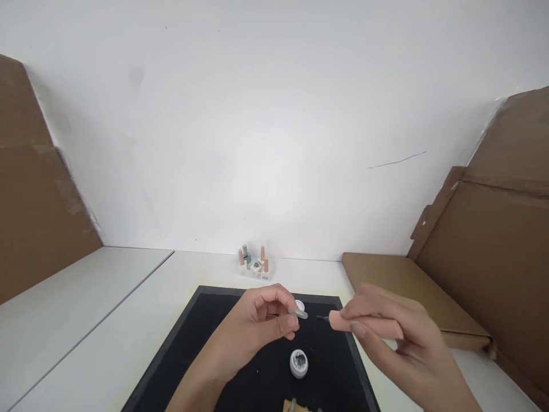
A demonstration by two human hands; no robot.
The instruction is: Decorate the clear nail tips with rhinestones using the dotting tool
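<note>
My left hand point(259, 326) is closed, thumb and index finger brought together. A pale, glossy false nail point(299, 313) sticks out to the right from the index fingertip; how it is held there is partly hidden. In my right hand point(398, 337) is a peach nail polish brush cap point(364, 326), gripped between thumb and fingers. Its dark bristles point(322, 318) point left, a short gap away from the nail. Below the hands stands an open white jar point(299, 364) with grey-green contents. Behind the left fingertips a white round lid point(299, 305) is partly covered.
Both hands are over a black mat point(253, 383) with a raised rim. A clear holder point(255, 273) with several polish bottles stands by the wall. A tan piece point(303, 408) is cut off at the bottom edge. At right lies a flat cardboard box point(386, 272).
</note>
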